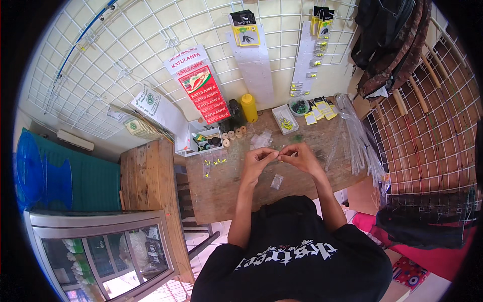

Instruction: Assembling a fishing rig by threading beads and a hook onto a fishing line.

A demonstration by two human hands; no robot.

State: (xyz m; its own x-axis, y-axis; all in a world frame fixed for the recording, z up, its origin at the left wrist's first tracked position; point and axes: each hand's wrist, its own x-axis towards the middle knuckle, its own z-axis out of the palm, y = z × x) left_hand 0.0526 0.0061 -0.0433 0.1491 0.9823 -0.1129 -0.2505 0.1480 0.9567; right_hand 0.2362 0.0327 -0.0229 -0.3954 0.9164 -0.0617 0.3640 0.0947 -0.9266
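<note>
My left hand (258, 163) and my right hand (303, 158) meet above the middle of the wooden table (221, 194). Thumb and fingers of each are pinched together at the tips. Whatever lies between them is too small to make out. Below them, close to my body, a small clear plastic bag (276, 181) lies on the wood. Some clear bags (261, 140) are spread just beyond my left hand. Farther back stands a white tray (288, 132) holding small yellow-green pieces. A clear bag (207, 170) with similar yellow pieces lies to the left.
A yellow bottle (248, 108), pale round spools (226, 143) and a white box (187, 146) of small items line the back left. Behind the tray sit a round tub (300, 114) and yellow packets (322, 109). Long clear sleeves (356, 138) cover the right side. A glass cabinet (103, 221) stands left.
</note>
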